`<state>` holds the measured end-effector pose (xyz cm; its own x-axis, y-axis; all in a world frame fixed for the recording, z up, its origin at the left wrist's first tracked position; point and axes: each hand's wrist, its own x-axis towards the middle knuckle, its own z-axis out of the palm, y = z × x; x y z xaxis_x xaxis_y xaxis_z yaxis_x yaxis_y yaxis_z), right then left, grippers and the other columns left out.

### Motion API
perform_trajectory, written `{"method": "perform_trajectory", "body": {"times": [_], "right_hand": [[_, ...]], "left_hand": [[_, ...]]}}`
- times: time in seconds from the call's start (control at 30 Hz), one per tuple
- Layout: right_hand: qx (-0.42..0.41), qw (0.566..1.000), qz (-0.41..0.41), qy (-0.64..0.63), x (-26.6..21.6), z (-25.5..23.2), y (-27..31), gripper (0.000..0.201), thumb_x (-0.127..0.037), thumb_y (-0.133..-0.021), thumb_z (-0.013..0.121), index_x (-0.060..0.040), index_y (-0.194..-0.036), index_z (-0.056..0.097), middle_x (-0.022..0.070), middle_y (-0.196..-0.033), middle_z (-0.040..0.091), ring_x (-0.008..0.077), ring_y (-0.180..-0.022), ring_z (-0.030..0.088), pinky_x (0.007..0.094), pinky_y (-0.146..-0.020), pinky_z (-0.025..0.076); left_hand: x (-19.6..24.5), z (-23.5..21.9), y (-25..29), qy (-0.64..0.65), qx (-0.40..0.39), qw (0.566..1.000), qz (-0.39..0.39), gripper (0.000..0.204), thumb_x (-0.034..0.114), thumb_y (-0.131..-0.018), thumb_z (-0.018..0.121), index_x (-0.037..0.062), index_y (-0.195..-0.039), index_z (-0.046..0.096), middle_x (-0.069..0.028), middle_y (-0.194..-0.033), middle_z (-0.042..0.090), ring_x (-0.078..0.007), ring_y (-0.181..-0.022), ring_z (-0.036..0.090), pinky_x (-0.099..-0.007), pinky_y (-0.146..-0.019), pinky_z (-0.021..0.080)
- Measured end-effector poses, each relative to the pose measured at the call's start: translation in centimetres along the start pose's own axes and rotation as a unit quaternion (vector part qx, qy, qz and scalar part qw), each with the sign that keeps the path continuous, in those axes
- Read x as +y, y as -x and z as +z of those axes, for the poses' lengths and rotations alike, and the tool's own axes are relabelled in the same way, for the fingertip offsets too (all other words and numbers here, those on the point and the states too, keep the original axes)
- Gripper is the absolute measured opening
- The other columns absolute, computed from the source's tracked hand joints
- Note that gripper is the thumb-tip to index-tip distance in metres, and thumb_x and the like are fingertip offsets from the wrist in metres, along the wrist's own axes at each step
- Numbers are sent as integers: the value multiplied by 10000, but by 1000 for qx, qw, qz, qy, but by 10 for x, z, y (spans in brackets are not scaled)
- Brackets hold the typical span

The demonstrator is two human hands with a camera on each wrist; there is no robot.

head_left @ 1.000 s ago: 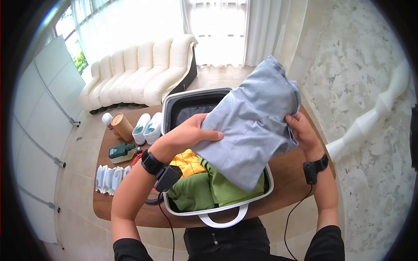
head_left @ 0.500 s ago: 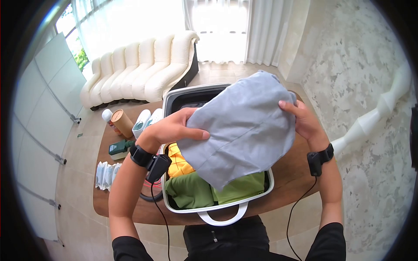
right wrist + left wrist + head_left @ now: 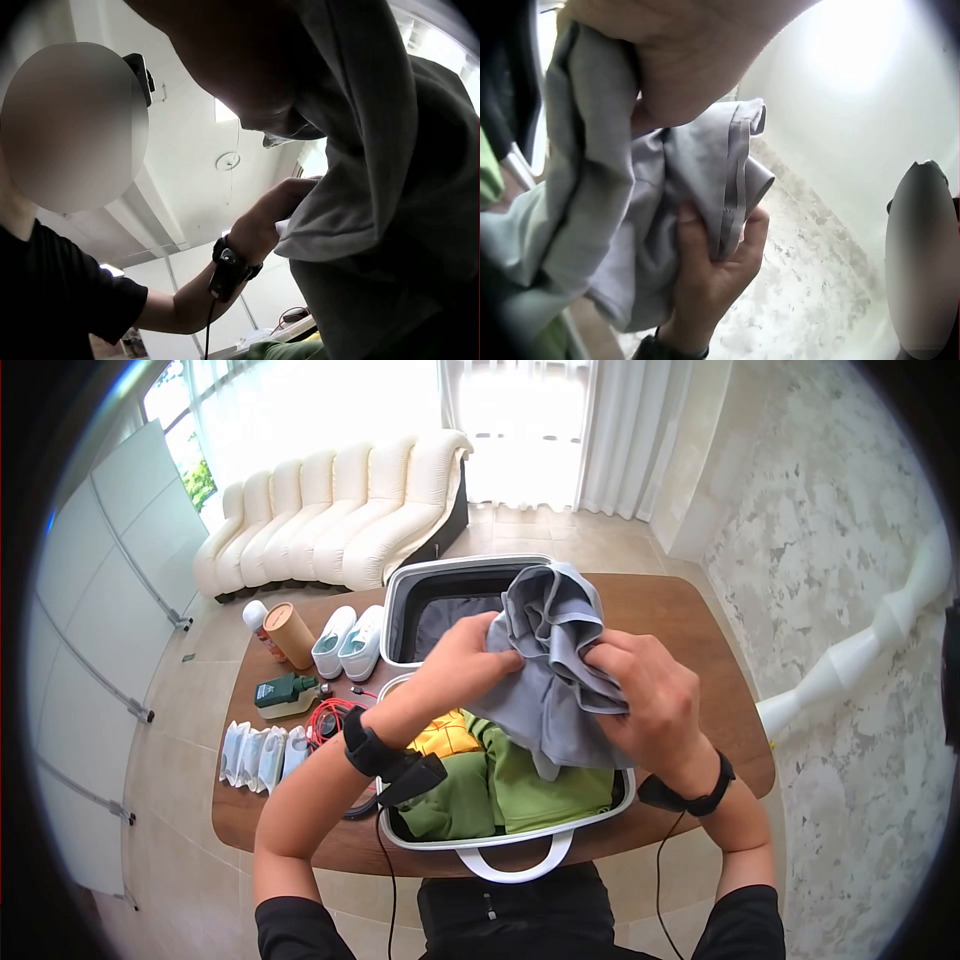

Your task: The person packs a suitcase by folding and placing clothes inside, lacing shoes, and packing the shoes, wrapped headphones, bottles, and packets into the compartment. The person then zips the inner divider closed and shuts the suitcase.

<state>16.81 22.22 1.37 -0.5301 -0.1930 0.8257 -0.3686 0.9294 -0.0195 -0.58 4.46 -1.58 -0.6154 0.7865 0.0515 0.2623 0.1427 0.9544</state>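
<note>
Both hands hold a grey-blue garment (image 3: 560, 690) over the open suitcase (image 3: 520, 828), its cloth bunched into folds at the top and hanging down below. My left hand (image 3: 470, 660) grips its left side, thumb on the fabric. On the other side my right hand (image 3: 655, 705) has its fingers curled into the folds. A stitched edge (image 3: 735, 180) of the garment shows by the right hand in the left wrist view. Under it in the suitcase lie a dark green folded cloth (image 3: 450, 797), a lighter green one (image 3: 555, 797) and a yellow patterned one (image 3: 445, 735).
Left of the suitcase on the wooden table (image 3: 690, 630) stand white shoes (image 3: 360, 645), a brown cylinder (image 3: 290, 635), a white-capped bottle (image 3: 262, 630) and a green-topped bottle (image 3: 287, 695). Red cables (image 3: 328, 722) and several small white packs (image 3: 268, 758) lie nearer. A white sofa (image 3: 330, 510) stands beyond.
The garment has gone from spread out flat to gathered and bunched. My right hand has moved left and inward, closer to the left hand, which has also shifted slightly right.
</note>
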Motion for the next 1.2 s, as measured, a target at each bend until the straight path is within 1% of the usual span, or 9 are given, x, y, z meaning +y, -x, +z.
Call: {"method": "perform_trajectory", "body": {"times": [0.13,0.33,0.4,0.53,0.6,0.8,1.0,1.13,1.2], "right_hand": [[-10,998,-56,33,-8,16,6,328,-84,-750,731,-88,-1074,685,86,-1103,701,266,-895,700,358,-714,591],[-68,983,-162,50,-9,26,25,270,-132,-796,713,-112,-1062,668,74,-1139,695,218,-942,683,304,-699,550],[-81,984,-152,50,-7,29,30,253,-141,-809,711,-118,-1055,658,66,-1136,693,217,-975,674,304,-757,535],[-117,981,-153,21,-3,34,32,258,-149,-823,720,-116,-1075,673,68,-1153,695,236,-1038,665,365,-886,519],[-155,975,-157,-3,-1,26,25,272,-166,-828,744,-113,-1087,679,75,-1174,697,255,-1077,664,388,-930,508],[-26,985,101,-140,26,4,1,576,-230,-859,796,-81,-1379,600,177,-1387,589,341,-1299,570,459,-1116,429],[-159,939,187,-242,48,26,15,591,-142,-923,718,-84,-1478,523,207,-1425,543,361,-1322,544,417,-1135,409],[-273,929,165,-186,63,59,51,565,-52,-890,706,-117,-1435,569,203,-1360,563,398,-1243,572,455,-1074,475],[-280,933,157,-165,63,60,57,604,11,-880,674,-130,-1456,561,200,-1385,549,404,-1282,555,453,-1093,468]], "left_hand": [[-13,-2,-3,74,-21,990,117,270,106,-902,698,-8,-1147,707,-49,-1062,743,-122,-974,660,-297,-865,534],[-3,-23,-2,305,-71,946,-85,424,190,-1031,604,-17,-1400,579,-98,-1267,695,-182,-1123,685,-336,-972,548],[8,-26,6,467,-185,858,-106,474,223,-1045,581,-15,-1453,534,-117,-1324,665,-207,-1210,646,-365,-1064,497],[26,-7,29,53,-49,997,-12,668,195,-946,748,12,-1512,445,-105,-1373,602,-172,-1272,570,-353,-1115,437],[17,-4,28,41,-34,999,-1,684,90,-901,770,14,-1499,446,-89,-1337,604,-139,-1233,571,-320,-1064,460],[9,-11,24,366,-45,929,33,596,-30,-903,635,21,-1475,475,-64,-1279,648,-129,-1132,639,-303,-1012,508],[-44,21,29,466,14,884,-39,653,-49,-893,630,28,-1491,377,-89,-1296,609,-185,-1134,637,-343,-988,528],[-68,43,38,181,102,976,-72,788,66,-895,698,33,-1565,284,-159,-1414,515,-280,-1285,551,-382,-1089,452],[-71,40,44,-215,180,957,68,947,94,-836,758,31,-1611,218,-241,-1476,434,-371,-1389,446,-439,-1170,369]]}}
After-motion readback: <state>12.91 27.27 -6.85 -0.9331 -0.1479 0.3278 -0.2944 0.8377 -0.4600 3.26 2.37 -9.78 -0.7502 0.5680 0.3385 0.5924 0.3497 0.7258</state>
